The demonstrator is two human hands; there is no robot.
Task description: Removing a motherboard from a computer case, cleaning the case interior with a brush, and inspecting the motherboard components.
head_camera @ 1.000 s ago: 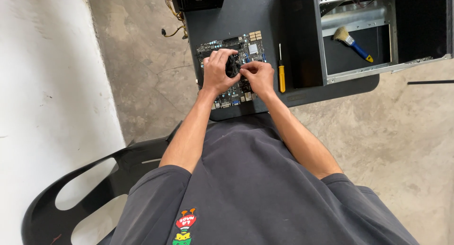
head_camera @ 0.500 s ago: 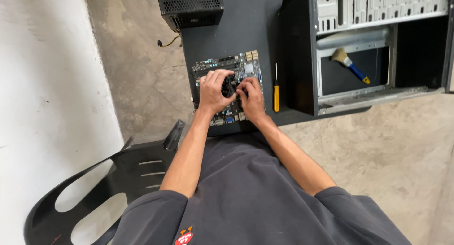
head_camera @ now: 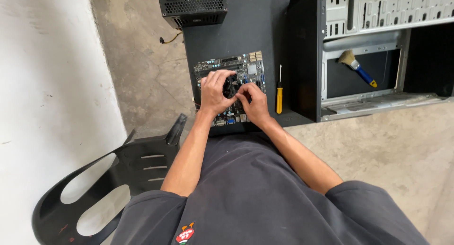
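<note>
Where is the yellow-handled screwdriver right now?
In the head view, the yellow-handled screwdriver lies on the dark table, just right of the motherboard and left of the open computer case.

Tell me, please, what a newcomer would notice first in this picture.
First, the two hands at the centre: the left hand and right hand rest together on a black fan on a motherboard lying on a dark table. To the right lies a yellow screwdriver, beside an open computer case with a blue-handled brush inside.
</note>
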